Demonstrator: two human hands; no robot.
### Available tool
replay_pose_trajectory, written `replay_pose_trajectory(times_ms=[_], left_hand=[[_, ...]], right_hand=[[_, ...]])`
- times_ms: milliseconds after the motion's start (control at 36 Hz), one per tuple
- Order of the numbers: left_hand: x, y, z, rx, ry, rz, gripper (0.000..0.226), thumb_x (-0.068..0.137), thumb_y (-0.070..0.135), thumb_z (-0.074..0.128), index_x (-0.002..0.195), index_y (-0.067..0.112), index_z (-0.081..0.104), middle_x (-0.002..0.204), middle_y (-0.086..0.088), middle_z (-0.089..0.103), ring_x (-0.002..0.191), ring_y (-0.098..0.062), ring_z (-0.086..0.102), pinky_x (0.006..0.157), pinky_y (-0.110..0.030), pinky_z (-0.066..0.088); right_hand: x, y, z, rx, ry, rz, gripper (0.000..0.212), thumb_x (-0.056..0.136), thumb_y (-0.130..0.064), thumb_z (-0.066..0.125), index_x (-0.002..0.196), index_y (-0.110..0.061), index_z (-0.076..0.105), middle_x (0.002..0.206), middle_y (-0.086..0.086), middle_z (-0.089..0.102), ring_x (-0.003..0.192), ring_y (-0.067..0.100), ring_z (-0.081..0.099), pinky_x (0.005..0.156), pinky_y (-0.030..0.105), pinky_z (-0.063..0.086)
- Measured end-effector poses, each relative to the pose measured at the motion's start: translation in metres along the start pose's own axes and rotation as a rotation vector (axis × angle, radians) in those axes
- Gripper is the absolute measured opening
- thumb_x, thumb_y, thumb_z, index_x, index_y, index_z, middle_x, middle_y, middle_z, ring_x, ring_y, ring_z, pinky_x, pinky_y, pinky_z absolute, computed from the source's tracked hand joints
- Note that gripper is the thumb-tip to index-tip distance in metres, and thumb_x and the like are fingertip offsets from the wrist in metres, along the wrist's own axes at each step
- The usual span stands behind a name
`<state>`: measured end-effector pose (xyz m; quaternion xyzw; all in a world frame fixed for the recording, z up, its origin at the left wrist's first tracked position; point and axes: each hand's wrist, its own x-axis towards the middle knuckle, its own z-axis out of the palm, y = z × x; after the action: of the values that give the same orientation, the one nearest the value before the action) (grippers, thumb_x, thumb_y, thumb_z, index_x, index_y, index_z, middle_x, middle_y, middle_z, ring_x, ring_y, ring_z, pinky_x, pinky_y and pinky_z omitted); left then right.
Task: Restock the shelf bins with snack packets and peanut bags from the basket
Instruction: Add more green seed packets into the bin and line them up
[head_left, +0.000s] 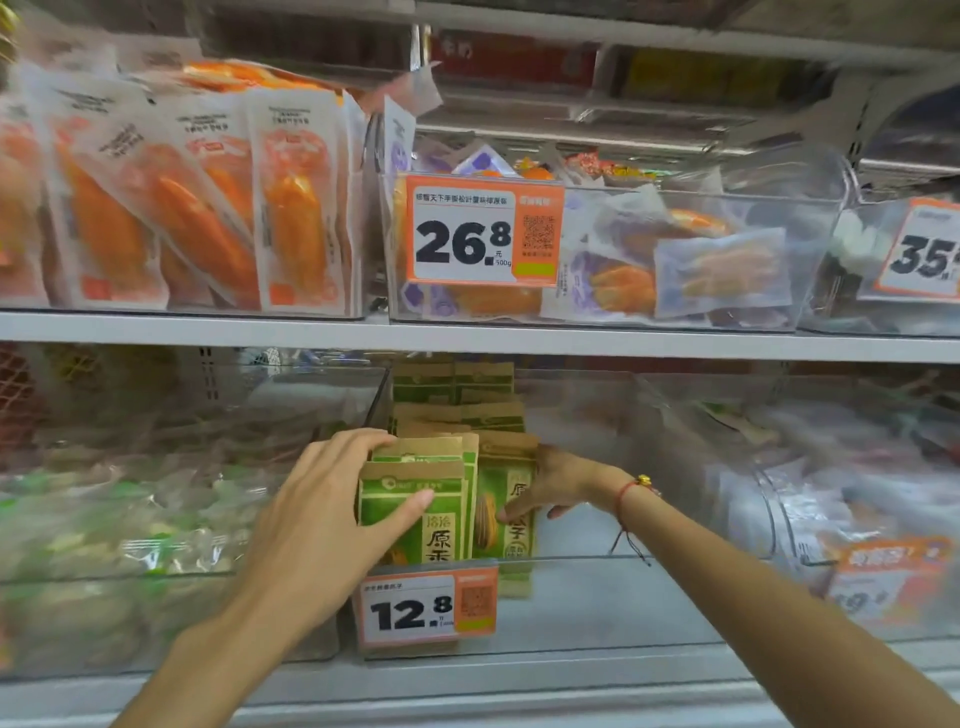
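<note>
Green-and-kraft packets (415, 499) stand in rows at left end of clear bin (597, 597). Our left hand (332, 514) grips front packet; right hand (558, 486) pinches its neighbour. We judge restocking midway: bin's right half empty, basket out of view.

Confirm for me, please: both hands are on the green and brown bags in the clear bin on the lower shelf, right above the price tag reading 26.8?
Not quite: in the head view, the tag below those green and brown bags reads 12.8; the 26.8 tag hangs on the upper shelf bin. The rest holds: the left hand and right hand are both on the bags in the lower clear bin.
</note>
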<state>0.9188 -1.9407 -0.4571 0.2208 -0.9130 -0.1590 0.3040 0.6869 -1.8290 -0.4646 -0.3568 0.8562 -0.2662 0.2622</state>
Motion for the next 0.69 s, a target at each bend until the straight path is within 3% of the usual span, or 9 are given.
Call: replay_pose_trajectory(times_ms=[139,250,361,444,528,611,694], left_hand=[[0.002,-0.004,-0.002,-0.007,-0.026,0.017,0.076,0.061,0.081,0.031,0.127,0.045,0.038,0.122,0.028,0.038,0.107,0.008,0.032,0.084,-0.025,0.037],[0.004,0.000,-0.005,-0.022,0.005,0.036,0.065,0.068,0.078,0.039,0.123,0.045,0.043,0.122,0.027,0.041,0.109,0.007,0.033,0.086,-0.026,0.036],[0.016,0.026,-0.007,0.006,0.002,0.118,0.037,0.088,0.057,0.037,0.120,0.043,0.050,0.117,0.031,0.039,0.112,0.008,0.033,0.096,-0.025,0.030],[0.035,0.047,-0.004,0.063,-0.047,0.162,0.029,0.098,0.037,0.040,0.124,0.035,0.053,0.125,0.021,0.051,0.115,0.000,0.040,0.099,-0.031,0.034],[0.068,0.055,0.008,0.130,-0.240,0.103,0.041,0.097,0.027,0.045,0.139,0.029,0.044,0.133,0.002,0.054,0.118,-0.019,0.051,0.096,-0.034,0.041],[0.107,0.058,0.024,0.139,-0.478,0.012,0.062,0.092,0.020,0.054,0.148,0.023,0.029,0.143,-0.008,0.046,0.123,-0.027,0.049,0.099,-0.033,0.043],[0.130,0.061,0.041,0.213,-0.598,-0.009,0.072,0.092,0.026,0.057,0.151,0.016,0.017,0.149,-0.011,0.036,0.131,-0.028,0.041,0.108,-0.037,0.036]], right_hand=[[0.012,-0.004,0.003,0.039,0.054,0.018,0.060,0.073,-0.016,0.080,0.125,-0.017,0.051,0.121,0.003,0.061,0.098,0.016,0.059,0.055,0.017,0.049],[0.026,-0.003,0.010,0.064,0.279,-0.015,0.058,0.068,-0.013,0.083,0.112,-0.014,0.045,0.110,0.000,0.059,0.096,0.019,0.060,0.062,0.025,0.056],[0.035,-0.003,0.009,0.074,0.336,-0.012,0.075,0.057,-0.015,0.089,0.118,-0.018,0.045,0.114,0.002,0.059,0.105,0.025,0.059,0.078,0.036,0.058],[0.039,0.006,0.009,0.065,0.348,-0.007,0.083,0.050,-0.025,0.091,0.119,-0.020,0.046,0.114,0.000,0.061,0.107,0.023,0.059,0.085,0.039,0.056],[0.044,0.017,0.009,0.055,0.337,0.001,0.080,0.047,-0.035,0.091,0.115,-0.018,0.052,0.108,0.000,0.064,0.098,0.022,0.063,0.080,0.040,0.058],[0.043,0.019,0.009,0.037,0.315,0.016,0.076,0.049,-0.044,0.089,0.111,-0.015,0.057,0.105,0.002,0.066,0.096,0.022,0.063,0.081,0.035,0.056],[0.040,0.016,0.009,0.081,0.282,0.011,0.062,0.063,-0.033,0.085,0.114,-0.014,0.056,0.107,0.005,0.065,0.090,0.021,0.065,0.058,0.026,0.055]])
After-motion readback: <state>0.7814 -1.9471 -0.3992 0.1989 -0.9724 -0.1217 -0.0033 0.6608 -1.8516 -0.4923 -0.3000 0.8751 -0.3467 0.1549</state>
